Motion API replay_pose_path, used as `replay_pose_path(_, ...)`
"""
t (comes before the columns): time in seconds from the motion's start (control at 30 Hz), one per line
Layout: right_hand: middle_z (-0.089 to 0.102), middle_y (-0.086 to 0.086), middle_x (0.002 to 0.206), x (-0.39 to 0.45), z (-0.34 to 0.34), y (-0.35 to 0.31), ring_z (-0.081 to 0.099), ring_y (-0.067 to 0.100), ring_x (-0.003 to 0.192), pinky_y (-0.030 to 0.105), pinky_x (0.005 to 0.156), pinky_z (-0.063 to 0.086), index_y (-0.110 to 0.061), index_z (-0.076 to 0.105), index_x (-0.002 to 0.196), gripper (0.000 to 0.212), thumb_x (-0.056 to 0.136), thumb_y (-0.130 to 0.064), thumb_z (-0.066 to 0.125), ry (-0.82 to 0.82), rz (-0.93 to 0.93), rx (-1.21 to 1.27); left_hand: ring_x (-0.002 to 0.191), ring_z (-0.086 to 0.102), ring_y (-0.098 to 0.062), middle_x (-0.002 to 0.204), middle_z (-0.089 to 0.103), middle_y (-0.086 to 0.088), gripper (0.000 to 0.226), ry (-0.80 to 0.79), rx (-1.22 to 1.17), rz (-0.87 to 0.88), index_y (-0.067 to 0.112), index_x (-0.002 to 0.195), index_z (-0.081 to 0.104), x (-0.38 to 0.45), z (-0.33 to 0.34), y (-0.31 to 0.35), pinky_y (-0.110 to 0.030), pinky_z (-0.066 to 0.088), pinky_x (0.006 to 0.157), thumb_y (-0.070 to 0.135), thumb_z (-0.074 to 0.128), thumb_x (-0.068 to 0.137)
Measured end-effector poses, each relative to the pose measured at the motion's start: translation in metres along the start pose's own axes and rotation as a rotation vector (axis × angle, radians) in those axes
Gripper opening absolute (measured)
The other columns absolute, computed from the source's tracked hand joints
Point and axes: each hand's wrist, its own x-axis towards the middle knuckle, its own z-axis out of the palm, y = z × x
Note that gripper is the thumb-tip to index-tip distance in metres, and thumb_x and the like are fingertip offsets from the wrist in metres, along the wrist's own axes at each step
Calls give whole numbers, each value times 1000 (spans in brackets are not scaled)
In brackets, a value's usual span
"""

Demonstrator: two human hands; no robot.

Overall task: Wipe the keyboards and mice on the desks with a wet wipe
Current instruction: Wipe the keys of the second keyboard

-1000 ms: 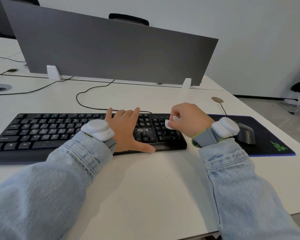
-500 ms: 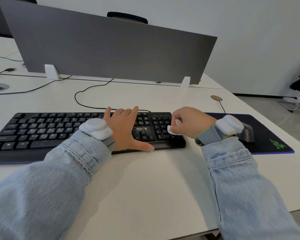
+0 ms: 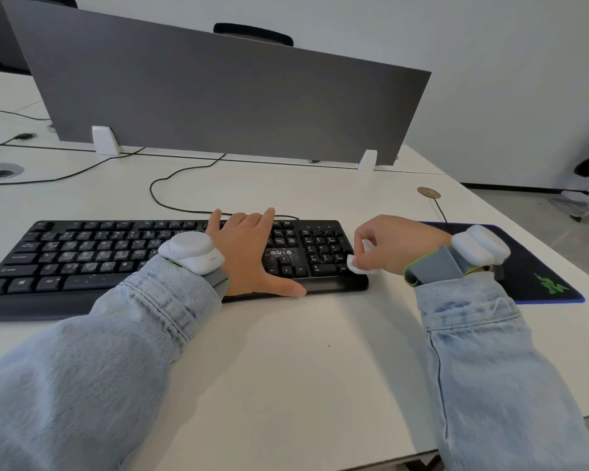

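Keyboard (image 3: 116,256) wiping is the step in hand, I judge, and it is now at the right end of the board. One black keyboard lies on the white table (image 3: 286,368), reaching from the left edge of the view to the middle. The left hand (image 3: 252,249) lies flat on its keys with straight fingers and the thumb spread along the front edge; it holds nothing and seems to steady the board. To the right, the right hand (image 3: 393,244) pinches one small folded wet wipe (image 3: 359,263) with curled fingers, and the wipe touches the right front corner of the keyboard, beside the number pad. Further right is one dark mouse pad (image 3: 541,277). A mouse is probably on it, but the right wrist hides it almost fully, so I cannot count it surely. The next move, in my opinion, calls for carrying the wipe to the right, over the pad, to the mouse.
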Motion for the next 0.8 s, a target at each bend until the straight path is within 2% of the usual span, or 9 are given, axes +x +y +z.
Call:
replay_pose_path(0.07,52,-5,72,5,4,0,45,13,63,23,52,31,-8,66,86,20,85,-28,62,77,14,-2,149,25,-21,158,33,6,151,2,1,1,18,160,2,0,0,0,-58,2,123,104,23,37)
replay_pose_path(0.13,50,-6,69,4,5,0,45,13,63,23,51,30,-10,65,85,18,85,-27,62,79,-3,-8,149,25,-21,158,33,6,152,-5,-1,-3,18,160,1,1,0,1,-58,2,123,104,22,37)
replay_pose_path(0.23,46,-9,62,-5,1,-3,41,9,56,20,50,29,-12,66,80,16,84,-28,64,31,-89,14,149,24,-20,158,33,6,152,-2,1,-6,18,160,1,0,-1,1,-58,2,123,104,22,36)
replay_pose_path(0.37,53,-11,63,-2,11,-26,47,6,61,21,54,33,-24,62,71,17,82,-35,68,168,-256,171,150,22,-20,161,29,5,153,-14,2,-8,18,160,0,0,0,1,-58,2,123,104,22,36)
replay_pose_path(0.43,56,-10,66,2,20,-37,49,7,63,22,55,36,-22,62,72,17,82,-34,68,149,-296,134,150,21,-19,161,28,5,153,-15,4,-10,18,160,-1,0,-1,1,-58,2,123,104,21,35)
replay_pose_path(0.53,56,-9,67,0,15,-30,49,10,63,22,53,36,-17,65,75,14,82,-28,65,111,-243,43,150,22,-20,160,30,5,153,-10,5,-7,18,160,0,0,0,1,-58,2,123,104,21,36)
replay_pose_path(0.67,44,-10,58,-9,-3,-11,39,5,50,9,40,31,-14,64,79,8,85,-18,62,-16,-122,0,149,22,-20,159,31,6,152,-10,0,-1,18,160,0,0,0,0,-58,2,123,105,22,37)
replay_pose_path(0.8,45,-10,61,-7,3,-12,39,5,53,16,47,28,-14,66,81,10,84,-22,62,45,-121,-17,150,21,-20,160,30,6,153,-18,2,-5,18,160,-1,1,1,0,-58,1,123,105,21,36)
